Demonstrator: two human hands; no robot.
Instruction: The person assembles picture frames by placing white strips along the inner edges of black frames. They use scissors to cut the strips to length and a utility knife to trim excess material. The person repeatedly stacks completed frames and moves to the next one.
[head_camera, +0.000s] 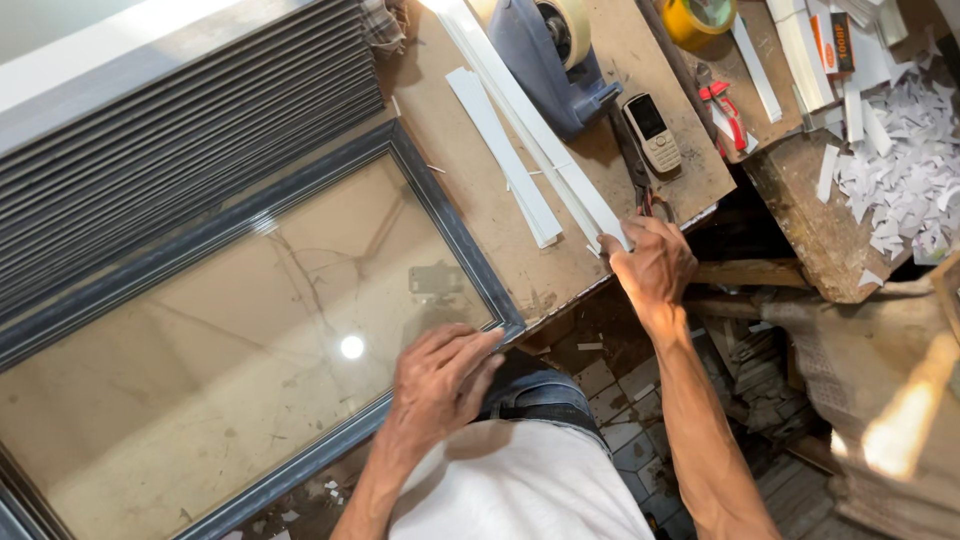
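A dark grey picture frame (455, 235) with a glass pane (230, 340) lies flat on the brown workbench (600, 60). My left hand (440, 385) rests palm down on the frame's near right corner, fingers flat on the glass. My right hand (652, 262) reaches to the bench's front edge and pinches the near end of a long white strip (540, 135). A second, shorter white strip (505, 155) lies just left of it on the bench.
A stack of grey frames (180, 140) stands at the back left. A blue tape dispenser (555, 55), a small phone (652, 132), red-handled pliers (725, 110), a yellow tape roll (700, 18) and a heap of white paper scraps (905, 160) lie to the right. Rubble covers the floor below.
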